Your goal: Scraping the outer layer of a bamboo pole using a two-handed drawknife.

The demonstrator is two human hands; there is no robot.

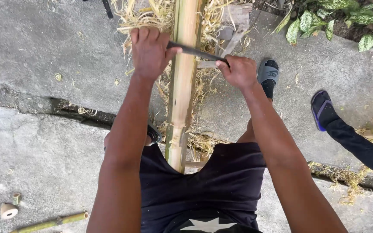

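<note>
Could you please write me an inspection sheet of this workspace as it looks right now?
Surface: grey concrete ground, with a crack running across it.
Job's things: long bamboo pole lying lengthwise between the person's legs; dark blade set across it.
Clutter: pale shavings heaped around the pole; thin bamboo stick and short cut stub at lower left.
Grips: left hand closed on one end of the blade, right hand closed on the other.
Cables: nothing seen.
Surroundings: spotted leafy plants at upper right; another person's foot in a blue sandal nearby.
</note>
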